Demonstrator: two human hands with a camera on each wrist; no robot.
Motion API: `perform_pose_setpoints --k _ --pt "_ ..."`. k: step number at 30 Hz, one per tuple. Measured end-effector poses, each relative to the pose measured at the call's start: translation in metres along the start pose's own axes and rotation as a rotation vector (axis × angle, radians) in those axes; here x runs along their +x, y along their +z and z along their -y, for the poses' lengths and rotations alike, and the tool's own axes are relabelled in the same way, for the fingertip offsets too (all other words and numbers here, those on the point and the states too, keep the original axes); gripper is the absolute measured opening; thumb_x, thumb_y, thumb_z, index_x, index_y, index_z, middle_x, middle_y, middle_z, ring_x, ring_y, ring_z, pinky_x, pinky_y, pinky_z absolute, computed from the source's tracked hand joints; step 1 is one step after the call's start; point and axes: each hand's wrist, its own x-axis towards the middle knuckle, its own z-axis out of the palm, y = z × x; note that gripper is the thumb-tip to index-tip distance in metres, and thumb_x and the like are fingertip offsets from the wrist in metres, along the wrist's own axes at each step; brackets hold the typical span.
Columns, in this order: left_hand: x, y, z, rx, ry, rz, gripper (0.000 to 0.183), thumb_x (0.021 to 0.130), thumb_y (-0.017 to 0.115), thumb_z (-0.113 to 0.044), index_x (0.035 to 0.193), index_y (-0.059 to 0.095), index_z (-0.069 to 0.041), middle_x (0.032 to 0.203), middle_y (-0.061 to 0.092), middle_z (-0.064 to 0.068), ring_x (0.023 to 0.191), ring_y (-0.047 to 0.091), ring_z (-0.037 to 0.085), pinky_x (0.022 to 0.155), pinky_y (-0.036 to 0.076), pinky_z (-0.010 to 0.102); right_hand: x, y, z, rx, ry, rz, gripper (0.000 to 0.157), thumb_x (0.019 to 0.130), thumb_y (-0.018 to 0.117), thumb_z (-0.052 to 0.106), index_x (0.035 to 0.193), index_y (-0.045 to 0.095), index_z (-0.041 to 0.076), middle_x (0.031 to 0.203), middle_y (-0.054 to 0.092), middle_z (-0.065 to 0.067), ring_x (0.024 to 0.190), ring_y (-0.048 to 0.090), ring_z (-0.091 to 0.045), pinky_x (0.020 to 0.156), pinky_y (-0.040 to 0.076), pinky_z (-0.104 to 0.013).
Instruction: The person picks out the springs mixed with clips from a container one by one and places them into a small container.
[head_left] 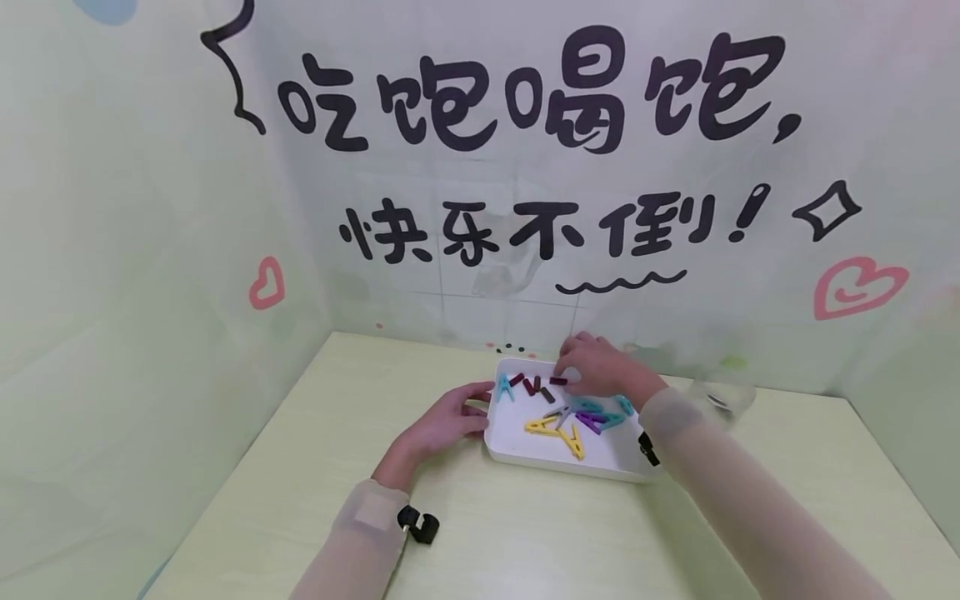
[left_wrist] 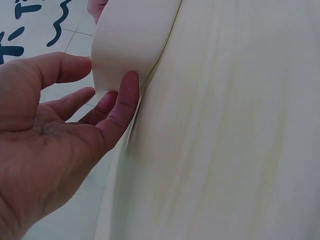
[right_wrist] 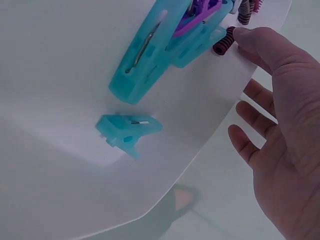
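A white tray (head_left: 513, 433) holds clothespins and several small dark ridged rolls. My left hand (head_left: 450, 421) holds its left end, thumb and fingertips against the outside of the white wall (left_wrist: 135, 40). My right hand (head_left: 600, 367) is at the far rim. Its thumb touches the end of a red-and-black ridged roll (right_wrist: 224, 42) lying on the tray floor. The index finger is beside it, the other fingers beyond the rim. Nearby lie turquoise clothespins (right_wrist: 142, 60), a purple clothespin (right_wrist: 200, 15) and a small turquoise clip (right_wrist: 125, 130). Yellow clothespins (head_left: 576, 442) lie nearer the front.
The tray stands on a pale wooden table (head_left: 315, 467) close to the back wall. A printed sheet (head_left: 480, 175) with black lettering covers that wall. Another turquoise clothespin (head_left: 503, 386) leans in the tray's far left corner. Beside the right forearm is a transparent object (head_left: 723, 400).
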Motion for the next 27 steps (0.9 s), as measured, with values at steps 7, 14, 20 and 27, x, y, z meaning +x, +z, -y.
perform_pose_setpoints --k 7,14,20,27 --pt "0.0 -0.0002 -0.0014 0.001 0.003 0.0 0.062 0.102 0.063 -0.001 0.161 0.042 -0.002 0.147 0.055 0.018 0.122 0.063 0.032 0.095 0.061 0.039 0.002 0.0025 0.0011 0.061 0.027 0.004 0.024 0.096 0.081 0.027 0.119 0.081 0.023 0.137 0.063 -0.008 0.132 0.047 -0.033 0.115 0.039 -0.06" --pt "0.002 -0.0008 0.0005 -0.007 0.028 -0.001 0.062 0.101 0.062 0.002 0.16 0.043 -0.001 0.146 0.055 0.019 0.121 0.063 0.033 0.095 0.06 0.04 0.0058 0.0059 -0.0004 0.046 0.023 -0.011 0.021 0.095 0.082 0.027 0.115 0.082 0.022 0.137 0.063 -0.009 0.132 0.049 -0.034 0.114 0.039 -0.06" --pt "0.0016 -0.001 -0.0005 0.004 0.027 -0.008 0.062 0.101 0.062 0.002 0.159 0.043 0.0 0.145 0.056 0.019 0.122 0.063 0.033 0.095 0.06 0.04 0.0032 0.0034 0.0017 0.091 0.072 0.021 0.018 0.093 0.084 0.026 0.111 0.083 0.025 0.14 0.063 -0.009 0.135 0.048 -0.035 0.117 0.035 -0.064" --pt "0.0003 -0.0001 0.0004 0.006 0.016 -0.012 0.062 0.1 0.063 0.002 0.159 0.044 -0.001 0.146 0.055 0.019 0.122 0.062 0.033 0.096 0.06 0.04 0.0021 0.0094 0.0037 0.113 0.107 0.03 0.006 0.093 0.084 0.025 0.096 0.081 0.028 0.139 0.063 -0.008 0.136 0.047 -0.034 0.117 0.034 -0.064"
